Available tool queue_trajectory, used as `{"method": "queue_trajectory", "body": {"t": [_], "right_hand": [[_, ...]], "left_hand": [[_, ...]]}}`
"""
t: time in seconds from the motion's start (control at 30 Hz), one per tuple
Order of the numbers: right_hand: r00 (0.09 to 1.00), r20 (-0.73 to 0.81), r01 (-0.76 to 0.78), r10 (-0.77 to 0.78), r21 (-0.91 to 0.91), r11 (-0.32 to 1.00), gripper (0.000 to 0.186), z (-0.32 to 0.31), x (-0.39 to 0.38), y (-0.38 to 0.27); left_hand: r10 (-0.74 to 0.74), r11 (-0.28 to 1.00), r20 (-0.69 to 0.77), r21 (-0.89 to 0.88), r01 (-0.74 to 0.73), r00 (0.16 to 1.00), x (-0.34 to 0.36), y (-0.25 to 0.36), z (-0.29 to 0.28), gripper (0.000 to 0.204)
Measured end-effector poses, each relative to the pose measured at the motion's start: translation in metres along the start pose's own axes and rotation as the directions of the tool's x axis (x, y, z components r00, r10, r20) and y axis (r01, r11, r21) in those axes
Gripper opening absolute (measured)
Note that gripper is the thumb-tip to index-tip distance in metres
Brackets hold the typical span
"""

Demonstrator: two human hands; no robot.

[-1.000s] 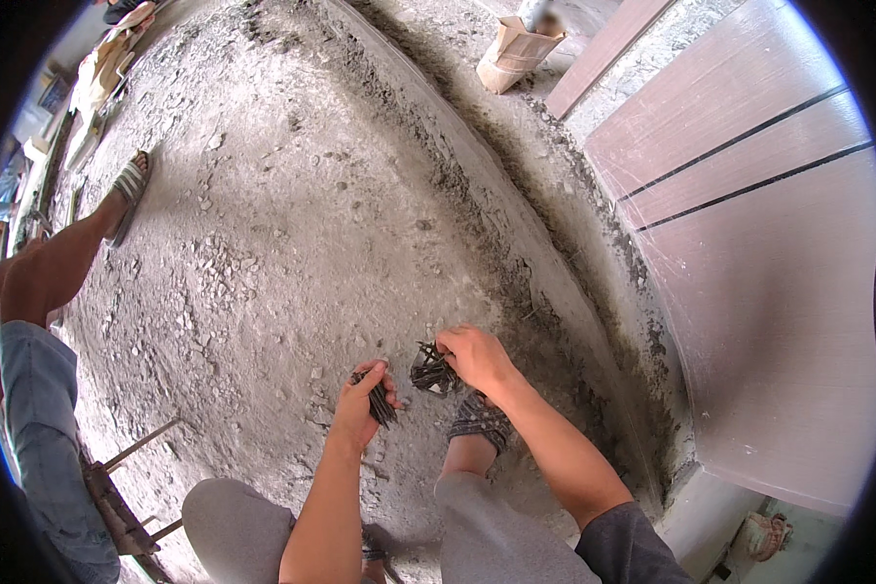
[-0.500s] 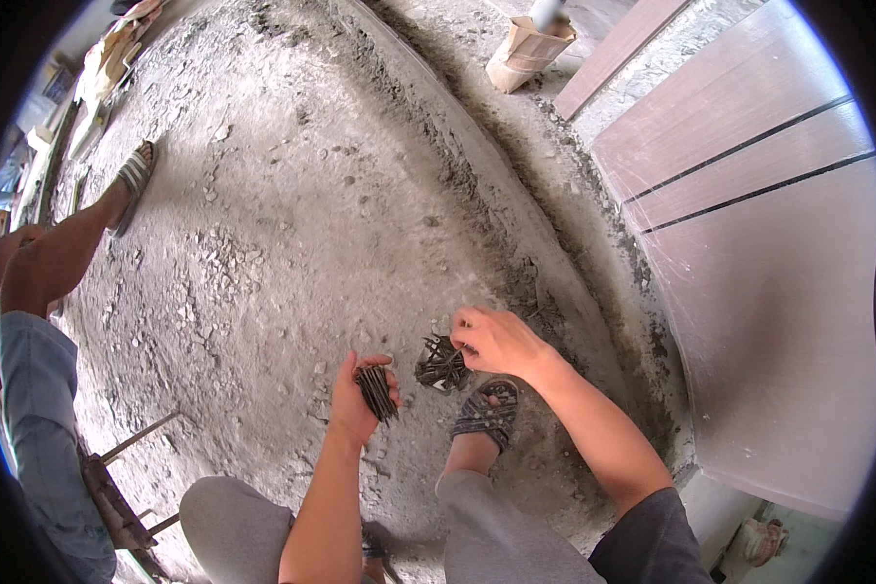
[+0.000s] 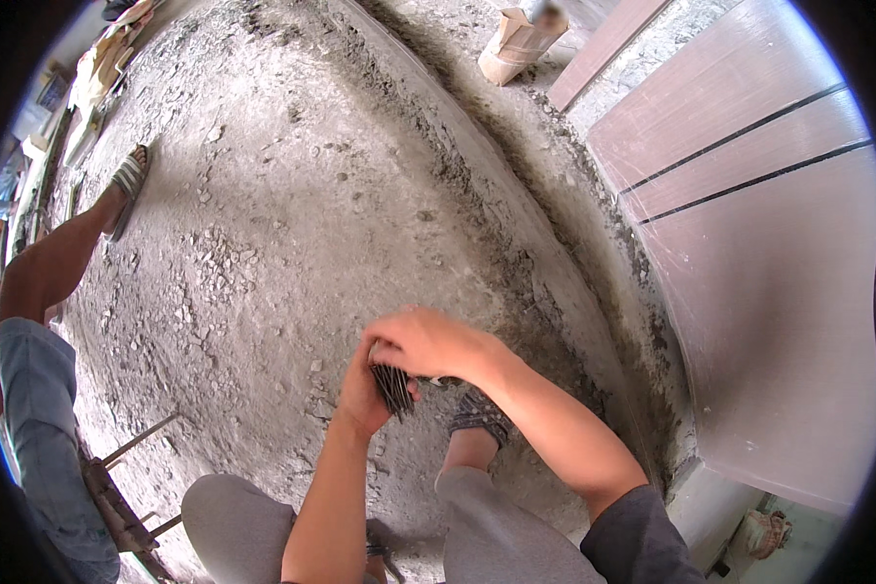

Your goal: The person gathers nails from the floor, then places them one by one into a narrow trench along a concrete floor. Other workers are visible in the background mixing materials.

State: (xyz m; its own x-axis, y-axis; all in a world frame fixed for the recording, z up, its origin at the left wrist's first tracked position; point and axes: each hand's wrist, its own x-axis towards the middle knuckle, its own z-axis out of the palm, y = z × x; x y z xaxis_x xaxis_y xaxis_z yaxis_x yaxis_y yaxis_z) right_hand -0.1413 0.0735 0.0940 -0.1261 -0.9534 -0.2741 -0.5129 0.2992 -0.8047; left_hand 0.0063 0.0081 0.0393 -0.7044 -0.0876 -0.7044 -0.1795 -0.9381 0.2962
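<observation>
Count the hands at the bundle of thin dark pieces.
2: the left hand holds the bundle; the right hand arches over its upper end. Some fingers are hidden; no third hand shows there.

Grey floor (image 3: 292,214) is rough, strewn with loose chips (image 3: 219,268). Pinkish-brown panel (image 3: 769,311) at right bears two dark strips (image 3: 734,141).

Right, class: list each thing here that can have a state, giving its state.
left hand: closed around dark rods
dark rods: bunched together
right hand: over the left hand, grip unclear
paper bag: open-topped
striped sandal: worn
dark sandal: worn
floor: rough, littered
</observation>
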Motion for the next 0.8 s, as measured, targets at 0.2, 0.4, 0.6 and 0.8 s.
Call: {"method": "queue_trajectory", "body": {"t": [0.2,0.4,0.6,0.8], "right_hand": [[0.995,-0.057,-0.095,0.080,-0.342,0.935,0.015,0.030,-0.032,0.040],[0.996,-0.056,-0.092,0.073,-0.513,0.853,0.018,0.060,-0.043,0.065],[0.999,0.031,0.002,0.016,-0.511,0.859,0.021,0.067,-0.036,0.070],[0.997,-0.022,0.059,-0.069,-0.291,0.955,0.017,0.062,-0.039,0.070]], "left_hand": [[0.011,0.999,-0.160,-0.051,-0.020,0.987,-0.003,0.005,-0.024,0.055],[0.023,0.997,-0.187,-0.065,-0.036,0.982,-0.001,-0.003,-0.037,0.053],[0.017,0.999,-0.200,-0.028,-0.023,0.980,-0.001,-0.008,-0.037,0.053],[0.044,0.995,-0.176,-0.080,-0.059,0.983,0.000,-0.008,-0.038,0.050]]}}
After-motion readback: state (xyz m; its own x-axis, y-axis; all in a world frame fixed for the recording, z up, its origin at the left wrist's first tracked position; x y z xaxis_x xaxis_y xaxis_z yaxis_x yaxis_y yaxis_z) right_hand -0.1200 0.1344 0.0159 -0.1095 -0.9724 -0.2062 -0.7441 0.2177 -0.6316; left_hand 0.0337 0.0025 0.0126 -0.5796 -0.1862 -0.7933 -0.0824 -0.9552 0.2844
